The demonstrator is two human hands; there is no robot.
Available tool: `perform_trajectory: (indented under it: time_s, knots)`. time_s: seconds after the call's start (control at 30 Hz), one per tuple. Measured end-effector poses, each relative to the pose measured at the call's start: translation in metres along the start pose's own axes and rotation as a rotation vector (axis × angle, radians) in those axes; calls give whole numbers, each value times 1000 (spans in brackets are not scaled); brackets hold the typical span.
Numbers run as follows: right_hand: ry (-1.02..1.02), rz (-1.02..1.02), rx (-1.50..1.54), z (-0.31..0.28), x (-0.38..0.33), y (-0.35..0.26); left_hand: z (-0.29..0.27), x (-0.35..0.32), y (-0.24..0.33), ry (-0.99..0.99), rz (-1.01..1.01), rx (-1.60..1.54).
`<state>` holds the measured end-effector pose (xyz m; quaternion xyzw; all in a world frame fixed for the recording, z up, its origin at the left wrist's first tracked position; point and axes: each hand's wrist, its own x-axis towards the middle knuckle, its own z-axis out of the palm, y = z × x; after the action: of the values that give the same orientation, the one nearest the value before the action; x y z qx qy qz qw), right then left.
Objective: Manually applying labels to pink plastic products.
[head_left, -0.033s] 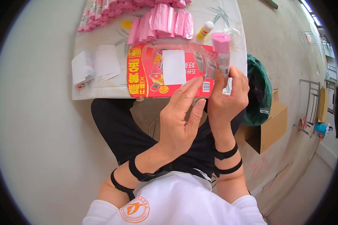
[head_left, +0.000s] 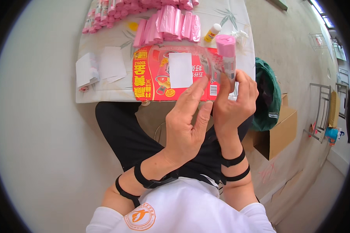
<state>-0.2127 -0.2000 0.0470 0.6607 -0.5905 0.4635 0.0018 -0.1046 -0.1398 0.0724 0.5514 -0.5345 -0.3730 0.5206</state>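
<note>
Pale floor surrounds a small bench [head_left: 105,91] covered with a light cloth printed with leaves. At the middle of the bench lies a red printed sheet [head_left: 151,79] with a white square on it, and everything else is placed around that sheet. Beyond its far edge sit several pink rolls [head_left: 171,25] side by side, with more pink rolls piled further back toward the far rim. To the left of the red sheet lie white papers [head_left: 101,66], some folded. Past the sheet's far right corner stands a small glue stick [head_left: 212,32], white with a yellow band.

At the red sheet's right end the person's right hand [head_left: 235,106] holds one pink roll [head_left: 226,54] upright, its grip closed around the lower part of the roll with the fingers wrapped over it. The left hand [head_left: 188,124] is just beside the right, its fingers straight and spread, the fingertips lying on the near right corner of the red sheet and against the right hand; it pinches nothing that can be seen. Black bands circle both forearms.

To the right of the bench, beyond the red sheet, a green bag [head_left: 266,97] hangs over a cardboard box [head_left: 278,134] on the floor.
</note>
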Motion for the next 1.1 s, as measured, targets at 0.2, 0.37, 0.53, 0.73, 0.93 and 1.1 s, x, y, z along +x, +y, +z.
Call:
perform_trajectory:
  time_s: [0.2,0.37,0.53,0.73,0.93,1.1]
  knots:
    - [63,-212,-47,-31,-4,-53,-18,-11,37,51,-68,-352]
    - [20,-296,-20,-47,-15,-78,-28,-33,61,98,-120,-472]
    - [-9,-364,-30,-59,-24,-92,-34,-46,69,152,-133,-576]
    - [10,-485,-65,-69,-35,-103,-42,-56,76,236,-200,-685]
    - [17,-581,-103,-79,-50,-119,-48,-59,79,390,-259,-634]
    - [44,-570,-70,-78,-56,-123,-55,-61,82,370,-224,-603]
